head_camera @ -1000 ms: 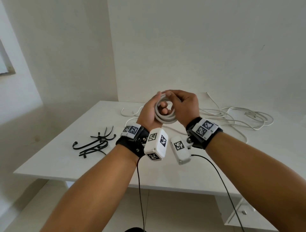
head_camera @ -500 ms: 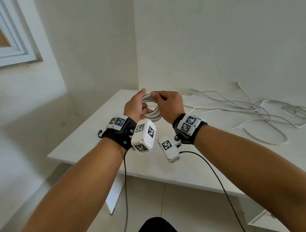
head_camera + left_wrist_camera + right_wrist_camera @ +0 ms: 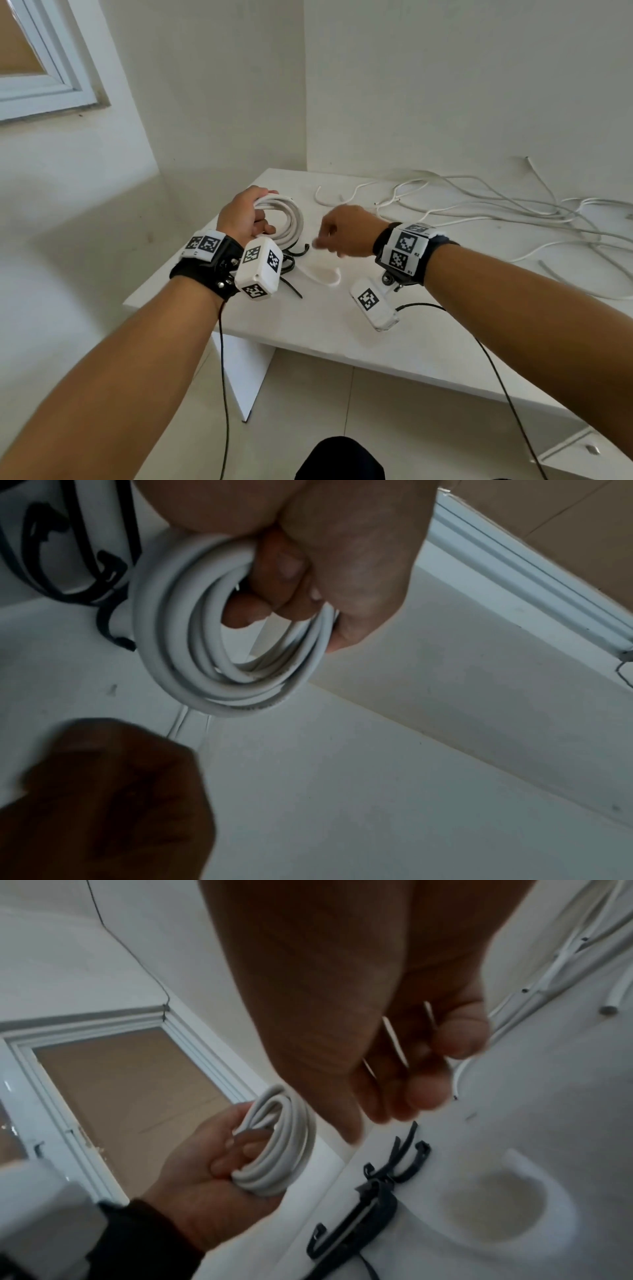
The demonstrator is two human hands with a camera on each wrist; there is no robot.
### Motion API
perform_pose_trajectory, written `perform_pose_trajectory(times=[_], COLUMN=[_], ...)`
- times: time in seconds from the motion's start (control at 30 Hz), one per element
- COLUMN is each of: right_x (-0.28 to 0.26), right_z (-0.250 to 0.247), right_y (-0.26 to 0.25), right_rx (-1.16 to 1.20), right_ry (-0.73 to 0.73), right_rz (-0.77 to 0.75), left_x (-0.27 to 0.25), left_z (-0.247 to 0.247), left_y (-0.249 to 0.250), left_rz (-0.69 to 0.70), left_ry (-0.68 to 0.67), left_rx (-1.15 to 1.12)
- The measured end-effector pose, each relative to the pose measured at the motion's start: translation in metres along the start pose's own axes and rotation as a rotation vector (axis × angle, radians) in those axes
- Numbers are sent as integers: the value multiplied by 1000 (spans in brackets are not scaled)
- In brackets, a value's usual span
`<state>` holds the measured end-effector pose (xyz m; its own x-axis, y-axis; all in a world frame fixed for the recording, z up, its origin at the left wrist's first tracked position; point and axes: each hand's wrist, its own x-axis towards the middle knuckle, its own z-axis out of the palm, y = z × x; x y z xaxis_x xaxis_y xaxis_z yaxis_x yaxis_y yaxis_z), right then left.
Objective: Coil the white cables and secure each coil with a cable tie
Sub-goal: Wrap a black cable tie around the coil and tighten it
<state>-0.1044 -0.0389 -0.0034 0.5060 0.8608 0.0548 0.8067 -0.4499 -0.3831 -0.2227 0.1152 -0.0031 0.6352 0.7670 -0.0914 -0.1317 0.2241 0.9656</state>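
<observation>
A round coil of smooth white cable (image 3: 287, 219) is gripped by the left hand (image 3: 241, 216) above the black cable ties (image 3: 377, 1194); the right hand (image 3: 346, 233), loosely curled and holding nothing, is beside it.

We note plain white walls (image 3: 445, 85) meeting in a corner behind a white table (image 3: 325, 329). A white-framed window (image 3: 51, 68) with a brown pane sits high on the left wall. The floor (image 3: 308, 411) is pale tile. Lighting is soft and even.

head looks down; wrists close, sharing coil (image 3: 219, 653).
</observation>
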Motion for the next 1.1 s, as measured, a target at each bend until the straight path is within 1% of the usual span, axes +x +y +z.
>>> perform_pose_trajectory(times=[0.07,0.13,0.37,0.5,0.67,0.87,1.1], right_x=[-3,-2,-2,-8,-28,-54,-91], right_z=[7,15,27,13,-14,-36,-49], right_y=[-1,-4,0,17,54,103,164], right_rx=[-108,-155,-242,-265,-94,124,351], right_ry=[-163,-223,-261,-272,-181,-25,288], right_rz=[20,35,40,105,226,333,451], left_x=[-2,-4,-9,-11,-18,-29,-43], left_z=[-2,-1,4,11,34,85,163], left_y=[2,2,-1,-2,-8,-26,-60], left_rz=[1,-3,-18,-29,-41,-84,-170], left_ry=[8,18,3,-31,-77,-184,-350], left_rx=[-1,8,31,16,-11,-33,-29])
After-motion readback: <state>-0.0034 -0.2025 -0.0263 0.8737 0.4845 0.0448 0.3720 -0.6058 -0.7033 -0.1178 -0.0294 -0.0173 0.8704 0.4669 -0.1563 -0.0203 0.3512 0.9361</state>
